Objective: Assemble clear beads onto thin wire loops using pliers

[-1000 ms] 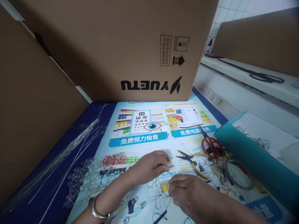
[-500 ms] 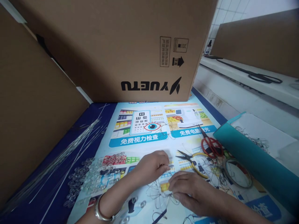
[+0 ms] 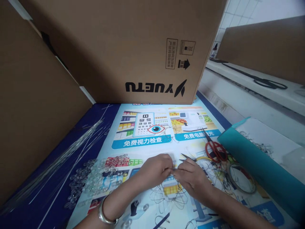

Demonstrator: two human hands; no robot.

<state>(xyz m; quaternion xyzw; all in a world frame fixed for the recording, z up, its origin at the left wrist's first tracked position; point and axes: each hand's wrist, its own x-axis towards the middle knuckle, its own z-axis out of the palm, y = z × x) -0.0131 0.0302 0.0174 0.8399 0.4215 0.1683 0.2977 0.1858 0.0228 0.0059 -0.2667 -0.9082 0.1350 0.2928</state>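
Seemingly midway, left hand [image 3: 158,168] and right hand [image 3: 192,176] appear to pinch looped wire [image 3: 178,187], while beads [image 3: 94,179] lie unused at left

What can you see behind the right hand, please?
Behind the right hand, pliers show dark tips and one yellow handle; the rest of them is covered.

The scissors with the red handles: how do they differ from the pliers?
The scissors have red handles, the pliers yellow. The scissors' blades look shut; the pliers' jaws stand parted. The right hand partly hides the pliers but not the scissors. Both lie over the printed poster.
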